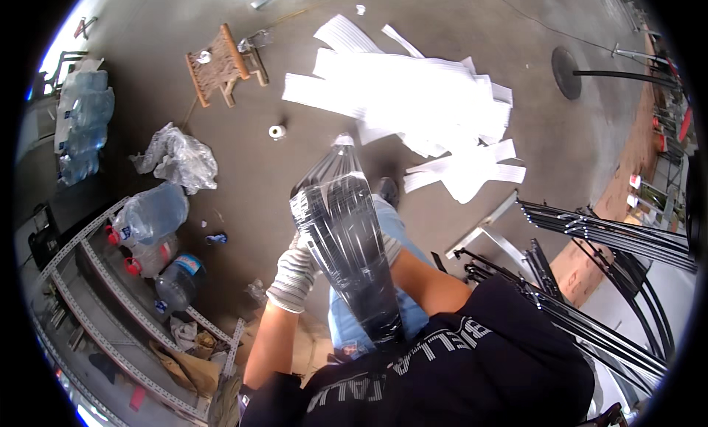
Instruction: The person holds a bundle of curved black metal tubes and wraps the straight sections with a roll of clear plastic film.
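Observation:
A long bundle (354, 257) of what look like black strips or rods, under shiny clear film, leans up against my body. Its far end narrows to a pale gathered tip. My left hand (291, 281), in a grey-and-white striped knit glove, grips the bundle's left side; the fingertips go behind it. On the right side my right hand (391, 247), in a similar glove, is pressed to the bundle and mostly hidden by it, so its fingers do not show.
White foam sheets (413, 88) lie spread ahead, near a tape roll (276, 132) and a woven-seat stool (221, 66). Left are crumpled plastic film (181, 158), large water bottles (158, 209) and a metal rack (110, 279). Black rods (605, 224) stick out at right.

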Motion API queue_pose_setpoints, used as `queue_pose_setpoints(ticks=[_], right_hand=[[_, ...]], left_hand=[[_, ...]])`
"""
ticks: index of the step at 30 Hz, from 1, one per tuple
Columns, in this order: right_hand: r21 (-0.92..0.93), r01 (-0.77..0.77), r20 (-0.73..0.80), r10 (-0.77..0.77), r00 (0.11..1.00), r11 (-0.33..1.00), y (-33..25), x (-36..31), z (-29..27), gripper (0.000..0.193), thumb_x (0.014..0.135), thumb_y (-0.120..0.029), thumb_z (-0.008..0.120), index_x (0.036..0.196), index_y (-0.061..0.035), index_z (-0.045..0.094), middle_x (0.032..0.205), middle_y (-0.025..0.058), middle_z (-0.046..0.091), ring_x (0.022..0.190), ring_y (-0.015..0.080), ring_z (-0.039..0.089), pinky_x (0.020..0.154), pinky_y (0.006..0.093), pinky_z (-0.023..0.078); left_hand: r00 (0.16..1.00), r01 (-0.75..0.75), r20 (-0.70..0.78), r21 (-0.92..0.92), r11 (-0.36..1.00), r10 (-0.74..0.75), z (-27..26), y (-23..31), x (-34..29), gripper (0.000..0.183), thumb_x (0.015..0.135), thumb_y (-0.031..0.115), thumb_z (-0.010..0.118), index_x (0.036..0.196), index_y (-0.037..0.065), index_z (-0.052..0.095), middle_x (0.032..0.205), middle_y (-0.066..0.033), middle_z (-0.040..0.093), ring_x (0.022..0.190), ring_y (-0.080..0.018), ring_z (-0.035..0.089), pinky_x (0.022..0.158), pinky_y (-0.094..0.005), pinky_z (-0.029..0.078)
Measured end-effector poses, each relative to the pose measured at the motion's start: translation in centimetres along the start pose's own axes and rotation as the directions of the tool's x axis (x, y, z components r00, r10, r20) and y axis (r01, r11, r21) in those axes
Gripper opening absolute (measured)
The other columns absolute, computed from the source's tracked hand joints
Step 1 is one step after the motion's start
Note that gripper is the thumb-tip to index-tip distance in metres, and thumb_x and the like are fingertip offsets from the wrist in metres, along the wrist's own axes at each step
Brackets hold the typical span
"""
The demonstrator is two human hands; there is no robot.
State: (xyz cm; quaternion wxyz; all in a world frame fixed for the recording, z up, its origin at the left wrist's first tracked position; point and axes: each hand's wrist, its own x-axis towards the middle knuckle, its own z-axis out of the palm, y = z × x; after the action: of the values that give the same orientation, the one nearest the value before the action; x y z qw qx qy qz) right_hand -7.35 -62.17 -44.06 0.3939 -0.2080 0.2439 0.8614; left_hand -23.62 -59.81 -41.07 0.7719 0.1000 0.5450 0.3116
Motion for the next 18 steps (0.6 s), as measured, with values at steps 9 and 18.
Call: queue_pose_setpoints(ticks=[9, 18], right_hand=[[-0.287, -0.071, -0.026, 0.066, 0.997, 0.955, -0.1, 1.7, 1.7, 0.031, 0.089, -0.029, 0.049, 0.102, -0.0031, 0.059, 0.088, 0.0098, 0.065, 0.077, 0.0212, 0.062, 0.073, 0.0342, 0.052], [-0.998, -0.026, -0.047, -0.425, 0.904, 0.057, -11.8, -4.9, 15.1, 0.04, 0.089, -0.042, 0.046, 0.084, -0.0055, 0.062, 0.066, 0.0086, 0.061, 0.057, 0.0129, 0.058, 0.051, 0.0238, 0.047]], left_hand=[[0.842, 0.535, 0.099, -0.044, 0.844, -0.529, 2.1, 11.6, -1.6, 0.044, 0.081, 0.029, 0.059, 0.115, 0.003, 0.049, 0.098, -0.0157, 0.061, 0.089, -0.0299, 0.062, 0.072, -0.0546, 0.052], [0.935, 0.351, -0.036, 0.232, 0.907, -0.353, 9.5, 18.6, 3.0, 0.056, 0.073, 0.045, 0.064, 0.107, 0.003, 0.049, 0.082, -0.0148, 0.06, 0.062, -0.0259, 0.061, 0.041, -0.0407, 0.052]])
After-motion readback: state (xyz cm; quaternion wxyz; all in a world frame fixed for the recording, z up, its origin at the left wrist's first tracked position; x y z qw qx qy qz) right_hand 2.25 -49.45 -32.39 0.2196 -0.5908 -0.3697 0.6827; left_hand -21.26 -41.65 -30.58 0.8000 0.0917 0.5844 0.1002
